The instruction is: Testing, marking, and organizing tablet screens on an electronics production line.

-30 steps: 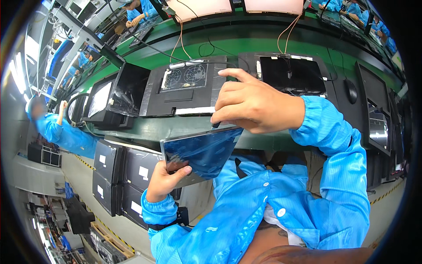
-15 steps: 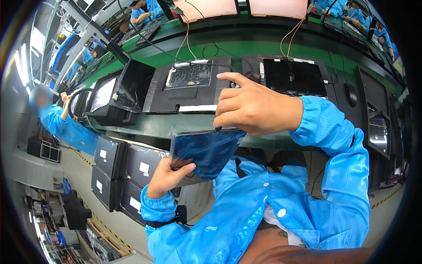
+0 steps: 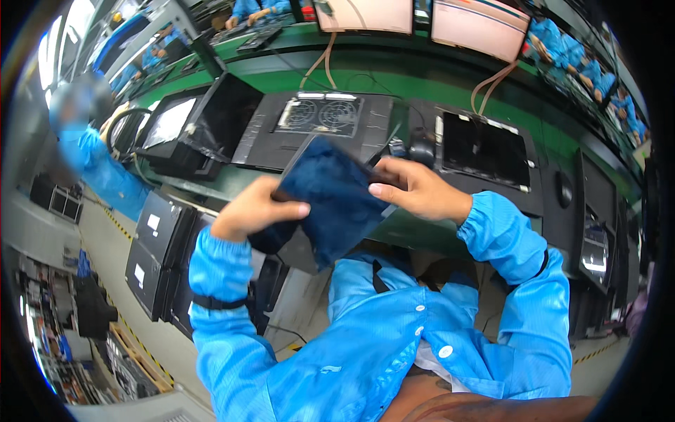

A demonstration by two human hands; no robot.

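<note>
A thin, glossy dark-blue screen panel (image 3: 336, 204) is held up in front of my body, tilted with one corner toward the bench. My left hand (image 3: 256, 209) is closed on its left edge, with the thumb lying on the face. At the upper right edge my right hand (image 3: 422, 188) pinches the panel, thumb in front and fingers curled behind. The panel's back and the fingertips behind it are hidden. Just beyond the panel is a black board with a clear plate bearing two round patterns (image 3: 320, 114).
A black screen in a frame (image 3: 485, 149) lies on the bench at right, near a black mouse (image 3: 564, 190). Two lit monitors (image 3: 480, 28) stand at the back. Black boxes (image 3: 158, 239) are stacked at lower left. A person in blue (image 3: 105, 165) works at far left.
My right hand has come down from above the panel's top edge to grip its right side. The panel has turned and risen toward the bench, my left hand moving with it. The view has shifted.
</note>
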